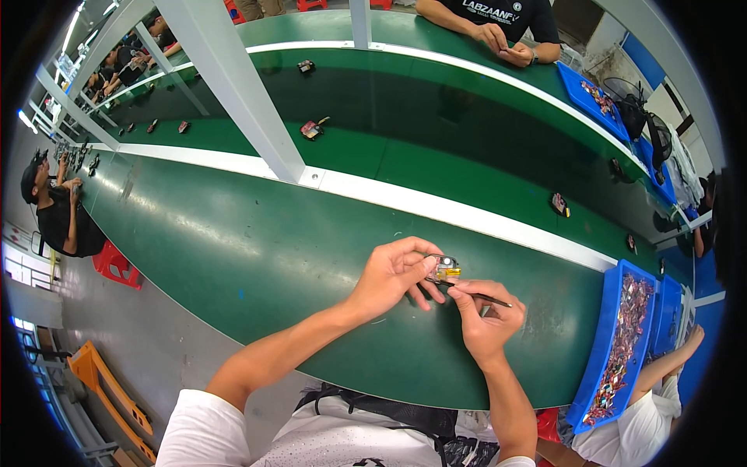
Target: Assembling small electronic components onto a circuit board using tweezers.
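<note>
My left hand (389,274) holds a small electronic device (446,263) with a black-edged housing, pale inner parts and a yellow piece, pinched between thumb and fingers above the green worktable (257,233). Close beside it, my right hand (487,317) is closed around a thin black tool (492,298), possibly tweezers. The tool's inner end points toward the device's lower edge. Fingers cover that end, so whether it touches the device cannot be told.
A blue tray (603,342) filled with small multicoloured parts stands at the table's right end. Beyond a white rail (436,208), a green conveyor belt (420,163) carries several similar devices. A grey post (241,93) rises at the rail. Other people sit across, far left and right.
</note>
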Demonstrator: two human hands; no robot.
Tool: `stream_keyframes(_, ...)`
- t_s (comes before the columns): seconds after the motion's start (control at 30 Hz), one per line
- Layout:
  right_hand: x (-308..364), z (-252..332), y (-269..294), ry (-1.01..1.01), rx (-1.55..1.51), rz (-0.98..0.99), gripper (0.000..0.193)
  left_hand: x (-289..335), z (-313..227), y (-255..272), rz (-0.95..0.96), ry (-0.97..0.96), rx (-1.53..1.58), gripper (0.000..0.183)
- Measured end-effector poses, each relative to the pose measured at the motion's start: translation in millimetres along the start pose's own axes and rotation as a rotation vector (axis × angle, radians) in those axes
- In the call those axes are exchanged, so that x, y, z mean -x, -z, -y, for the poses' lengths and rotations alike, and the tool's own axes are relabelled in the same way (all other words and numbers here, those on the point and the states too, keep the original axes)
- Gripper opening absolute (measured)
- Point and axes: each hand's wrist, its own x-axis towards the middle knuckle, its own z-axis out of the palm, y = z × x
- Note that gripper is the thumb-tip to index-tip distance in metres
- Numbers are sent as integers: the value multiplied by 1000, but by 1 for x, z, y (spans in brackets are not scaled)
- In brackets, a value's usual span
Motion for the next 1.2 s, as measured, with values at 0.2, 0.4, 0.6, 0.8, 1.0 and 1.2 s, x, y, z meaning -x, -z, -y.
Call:
stream_keyframes(0.2,2,-2,1,-125,-44,-15,8,0,1,1,-11,3,-20,22)
stream_keyframes(0.4,2,-3,2,-201,-123,-23,11,2,-1,-3,-24,-49,-55,21)
stream_keyframes(0.6,-2,-4,2,-98,-79,-37,12,1,1,4,-28,-68,-59,23)
stream_keyframes(0.8,-5,-1,4,-41,-47,15,12,2,0,2,-22,-70,-63,22)
stream_keyframes(1.0,-6,0,4,7,-22,54,13,3,0,1,-19,-73,-95,22)
stream_keyframes(1.2,-6,-2,4,87,-13,94,12,4,0,-1,-26,-62,-70,20)
